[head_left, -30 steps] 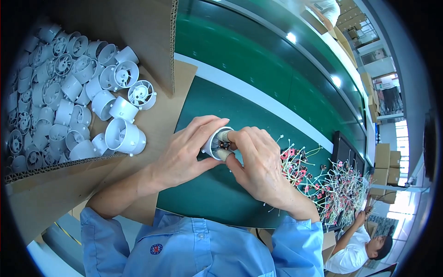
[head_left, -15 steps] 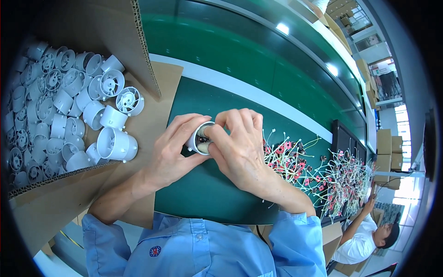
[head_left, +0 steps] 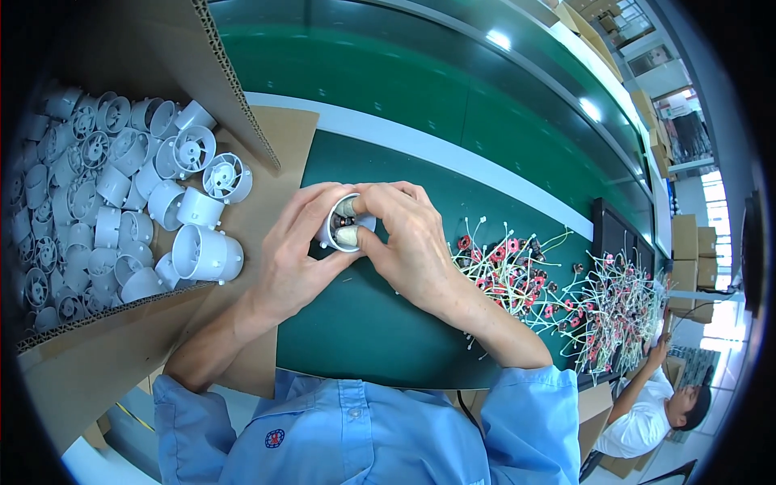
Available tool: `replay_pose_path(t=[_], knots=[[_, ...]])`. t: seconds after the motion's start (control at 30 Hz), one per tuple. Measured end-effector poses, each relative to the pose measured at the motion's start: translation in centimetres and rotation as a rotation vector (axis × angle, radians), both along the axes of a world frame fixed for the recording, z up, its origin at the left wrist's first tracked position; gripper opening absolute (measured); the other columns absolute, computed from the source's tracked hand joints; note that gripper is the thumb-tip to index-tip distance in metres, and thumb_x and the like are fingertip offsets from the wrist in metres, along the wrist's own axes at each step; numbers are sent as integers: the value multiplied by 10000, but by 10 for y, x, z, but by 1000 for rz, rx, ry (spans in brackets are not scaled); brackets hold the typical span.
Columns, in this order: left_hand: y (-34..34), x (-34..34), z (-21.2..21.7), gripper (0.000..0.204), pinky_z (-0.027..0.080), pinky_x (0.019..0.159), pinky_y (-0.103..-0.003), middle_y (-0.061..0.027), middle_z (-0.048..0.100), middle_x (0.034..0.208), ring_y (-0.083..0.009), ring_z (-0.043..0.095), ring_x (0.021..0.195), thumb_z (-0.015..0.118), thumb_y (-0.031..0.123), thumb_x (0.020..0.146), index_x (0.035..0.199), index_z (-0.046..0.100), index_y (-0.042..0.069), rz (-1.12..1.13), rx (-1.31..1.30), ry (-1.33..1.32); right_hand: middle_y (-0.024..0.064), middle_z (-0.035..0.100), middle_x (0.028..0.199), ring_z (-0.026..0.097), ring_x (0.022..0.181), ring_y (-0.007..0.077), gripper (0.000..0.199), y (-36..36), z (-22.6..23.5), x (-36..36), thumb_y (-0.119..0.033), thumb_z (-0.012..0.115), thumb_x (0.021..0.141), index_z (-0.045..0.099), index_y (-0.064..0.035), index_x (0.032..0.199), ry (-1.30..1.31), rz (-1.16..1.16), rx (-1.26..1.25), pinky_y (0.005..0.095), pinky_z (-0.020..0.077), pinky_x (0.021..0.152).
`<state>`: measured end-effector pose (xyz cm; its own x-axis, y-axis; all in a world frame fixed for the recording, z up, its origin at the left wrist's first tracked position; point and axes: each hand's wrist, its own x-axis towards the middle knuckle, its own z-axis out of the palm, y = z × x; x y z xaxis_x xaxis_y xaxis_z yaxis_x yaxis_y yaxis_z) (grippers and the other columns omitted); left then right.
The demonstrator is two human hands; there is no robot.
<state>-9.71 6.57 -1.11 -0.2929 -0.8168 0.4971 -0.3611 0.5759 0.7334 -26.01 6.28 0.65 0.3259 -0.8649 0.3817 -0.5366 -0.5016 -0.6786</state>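
Compared with half a second ago, I see the white cup (head_left: 327, 231) a little higher and further left in the frame, its mouth still turned toward the right; the whole view has swung slightly too, so part of that shift may be the head's. The thumb and forefinger of the right hand (head_left: 414, 249) remain inside the cup, as before. Around it, a carton (head_left: 101, 347) fills the left side, heaped with white housings (head_left: 112, 184), and its cardboard wall runs close by the left forearm. On the green bench (head_left: 356, 343), red-and-black parts with pale wires (head_left: 505, 252) lie tangled right of centre, just beyond the right wrist, with a bigger tangle (head_left: 610, 315) further right beside a dark tray (head_left: 624, 230). A co-worker (head_left: 634, 424) sits at the lower right. The right fingers block much of my look into the cup, where a small dark part (head_left: 345, 221) shows between the pale-covered fingertips (head_left: 347, 236); I can't tell whether they grip it. The left hand (head_left: 289, 246) wraps the cup from the left, thumb below and fingers above, clasping it near the centre of the frame, both forearms angling inward.
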Motion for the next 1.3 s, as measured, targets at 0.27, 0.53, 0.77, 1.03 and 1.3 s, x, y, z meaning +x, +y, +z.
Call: replay_pose_path(t=[0.27,0.53,0.77,1.03,1.3], knots=[[-2,6,13,582,414,869,-396,-130,523,1152,-285,519,1051,760,172,688,1200,512,48,171,-103,-492,122,634,863,594,893,323,174,-26,-12,5,-19,636,715,572,-36,875,94,-20,10,401,432,846],[-11,48,40,421,373,879,-425,-129,529,1072,-298,507,988,720,187,707,1056,527,51,490,-333,-992,155,657,926,615,887,333,166,-124,-14,-78,-148,580,840,615,-29,951,428,-422,141,405,468,738],[-32,64,24,362,412,845,-364,-106,561,1029,-250,547,948,673,104,732,1056,524,38,536,-132,-1337,94,600,717,547,639,193,227,-79,26,-135,-205,588,869,608,-8,980,300,-339,79,318,448,626],[-19,42,30,506,448,798,-374,-113,576,1059,-281,566,933,720,7,662,1111,488,44,353,-271,-1020,93,577,719,547,666,167,193,41,25,-214,-122,603,805,597,-3,957,457,-382,367,318,448,626],[-11,-9,11,634,451,900,-328,-108,537,1170,-203,568,1024,730,26,717,1274,429,59,-171,653,66,89,594,784,572,714,169,228,46,1,-214,-53,586,799,575,-17,1024,599,-465,365,319,461,651]])
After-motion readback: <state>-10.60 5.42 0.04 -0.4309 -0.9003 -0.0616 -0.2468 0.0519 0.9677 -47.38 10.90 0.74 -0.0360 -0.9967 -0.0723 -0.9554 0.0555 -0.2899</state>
